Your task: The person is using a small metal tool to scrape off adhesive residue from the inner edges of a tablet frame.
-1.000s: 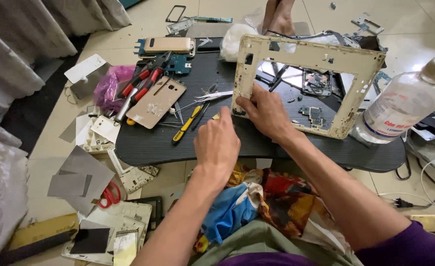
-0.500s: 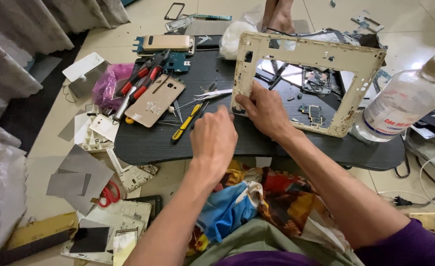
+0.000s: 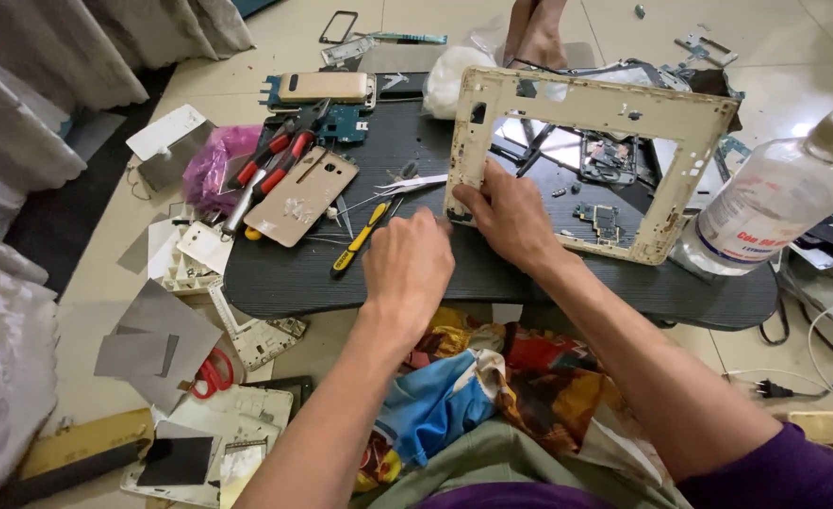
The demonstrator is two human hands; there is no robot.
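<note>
R hand (image 3: 511, 219) grips lower-left corner of cream tablet frame (image 3: 605, 99), frame tilted up off dark board (image 3: 548, 273). L hand (image 3: 409, 266) hovers just left of it, knuckles up, near yellow-handled screwdriver (image 3: 362, 238). Tweezers (image 3: 416, 184), gold phone back cover (image 3: 303, 196), red-handled pliers (image 3: 270, 168) lie further left. Clear plastic bottle (image 3: 770, 203) stands at board's right edge.

At the right edge, a clear plastic bottle (image 3: 773, 203) lying tilted, pale cap up and to the right, its white label (image 3: 754, 243) printed in red and blue, just beside the frame's lower right corner. At the left of the dark board, a crumpled pink plastic bag (image 3: 216, 162) next to a small white box (image 3: 166, 141). Low on the floor at left, a dark blank phone screen (image 3: 176, 461) lying flat on a pale panel.
</note>
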